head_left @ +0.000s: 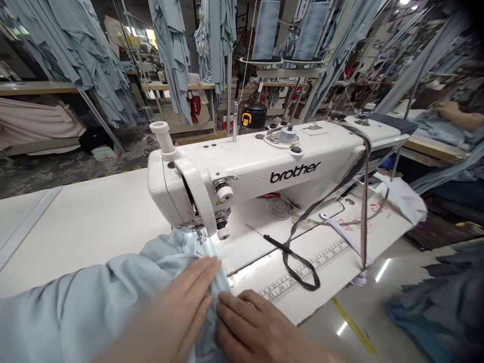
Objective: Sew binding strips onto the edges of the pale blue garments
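Observation:
Light blue fabric [94, 287] lies bunched on the left of the sewing machine bed, its edge under the presser foot [203, 233]. My left hand [177, 312] rests on the fabric just in front of the foot, fingers stretched out flat and close together; its wrist is blurred. Beside it, my right hand [257, 325] has its fingers bent round the right edge of the same fabric, with the fingertips partly hidden. The white sewing machine [242, 171] stands across the table in front of both hands.
Right of the needle lies a black-handled awl [274, 242] with a looped cord. A printed ruler [295, 282] runs along the table's front edge. Dark straps [365, 201] hang over the machine arm. Blue thread cones [266, 30] stand behind. At far right is another person's hand [451, 111].

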Motion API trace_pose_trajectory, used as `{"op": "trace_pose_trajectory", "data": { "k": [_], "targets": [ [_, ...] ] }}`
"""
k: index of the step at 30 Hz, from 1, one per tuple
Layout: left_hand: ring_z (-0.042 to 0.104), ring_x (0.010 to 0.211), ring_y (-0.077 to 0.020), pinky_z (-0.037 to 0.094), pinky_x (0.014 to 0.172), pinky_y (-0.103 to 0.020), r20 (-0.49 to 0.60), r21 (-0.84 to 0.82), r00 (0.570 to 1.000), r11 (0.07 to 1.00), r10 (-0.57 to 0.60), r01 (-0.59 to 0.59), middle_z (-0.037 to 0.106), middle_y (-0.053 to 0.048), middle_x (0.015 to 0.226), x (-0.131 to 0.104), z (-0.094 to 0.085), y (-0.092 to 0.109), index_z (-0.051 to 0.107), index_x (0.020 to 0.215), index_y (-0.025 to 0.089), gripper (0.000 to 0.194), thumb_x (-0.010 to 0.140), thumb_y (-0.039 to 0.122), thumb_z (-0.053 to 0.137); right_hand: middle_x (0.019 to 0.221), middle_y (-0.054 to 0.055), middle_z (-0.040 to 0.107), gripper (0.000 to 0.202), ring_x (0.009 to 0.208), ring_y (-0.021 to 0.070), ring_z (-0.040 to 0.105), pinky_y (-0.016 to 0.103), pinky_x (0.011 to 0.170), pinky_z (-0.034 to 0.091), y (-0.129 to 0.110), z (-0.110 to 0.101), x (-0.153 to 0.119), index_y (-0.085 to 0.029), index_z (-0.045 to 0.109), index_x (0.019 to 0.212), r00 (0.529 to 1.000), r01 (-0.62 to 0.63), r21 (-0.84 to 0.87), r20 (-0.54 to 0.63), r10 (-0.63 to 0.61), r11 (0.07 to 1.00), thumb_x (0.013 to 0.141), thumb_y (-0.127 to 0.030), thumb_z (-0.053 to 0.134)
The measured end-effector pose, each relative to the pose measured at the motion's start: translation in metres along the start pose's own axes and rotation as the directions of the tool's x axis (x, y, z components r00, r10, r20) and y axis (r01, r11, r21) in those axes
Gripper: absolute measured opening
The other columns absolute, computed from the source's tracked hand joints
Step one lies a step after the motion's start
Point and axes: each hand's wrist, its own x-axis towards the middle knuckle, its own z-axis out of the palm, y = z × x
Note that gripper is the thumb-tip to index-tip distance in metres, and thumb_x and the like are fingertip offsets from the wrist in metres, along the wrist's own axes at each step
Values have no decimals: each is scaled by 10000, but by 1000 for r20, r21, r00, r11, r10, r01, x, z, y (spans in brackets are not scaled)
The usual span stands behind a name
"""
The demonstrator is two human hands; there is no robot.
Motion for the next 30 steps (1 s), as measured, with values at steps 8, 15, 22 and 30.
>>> {"op": "trace_pose_trajectory", "data": {
  "k": [8,15,22,30],
  "targets": [
    [748,949,-253,553,625,-348,115,380,991,919,69,-109,728,-55,1263,-7,13,-3,687,1288,238,452,926,478,559,1107,41,765,358,1181,208,639,316,923,517,-2,-8,-18,-142,722,1011,996,-87,-74,-41,84,993,1054,-46,379],
    [730,989,-209,518,672,-320,40,431,995,897,91,-100,736,-23,1255,0,14,-15,702,1263,235,444,1022,423,379,1116,61,764,365,1188,210,635,332,958,491,9,5,-11,-129,718,1006,994,-90,-33,-63,88,995,1058,-52,365],
    [711,1014,-222,498,717,-325,-23,424,996,903,87,-69,743,-61,1229,3,17,-35,683,1278,201,459,1046,403,342,1144,67,747,389,1197,222,605,376,1005,443,26,14,4,-127,707,1010,998,-55,-63,-41,53,996,1051,-50,328],
    [695,996,-278,522,702,-363,-16,364,1000,931,7,0,733,-97,1145,5,22,-69,649,1295,226,426,1018,424,393,1276,156,645,272,1285,275,514,397,1016,431,42,13,21,-86,647,1154,977,-3,1,212,3,1000,1058,-114,394]
  ]
}}
